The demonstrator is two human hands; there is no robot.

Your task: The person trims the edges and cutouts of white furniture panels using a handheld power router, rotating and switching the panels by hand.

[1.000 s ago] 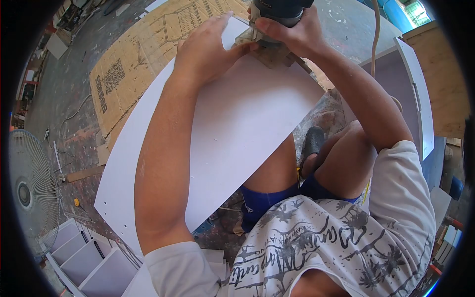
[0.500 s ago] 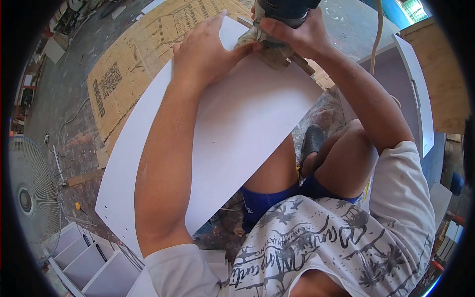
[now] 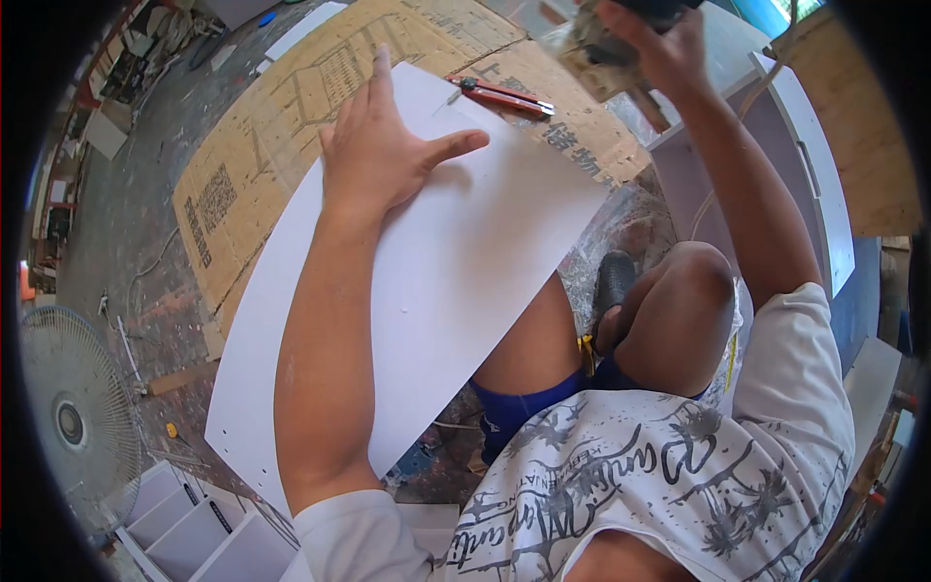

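Observation:
My left hand lies with fingers and thumb spread on a long white panel with one curved edge. Small holes dot the panel's lower left end. Off to the upper right, my right hand grips a trim router, a dark-bodied power tool, held away from the panel. The router is blurred and partly cut off by the view's top edge. A red utility knife rests on the printed cardboard beside the panel's far end.
White cabinet pieces stand at right, and a white unit with compartments sits lower left. A fan stands at the left. A cord hangs near my right arm. My bent knee is beside the panel.
My right hand has lifted the router off the panel's far end and moved it right, exposing the utility knife. My left hand has slid slightly down and left, its thumb now off the router.

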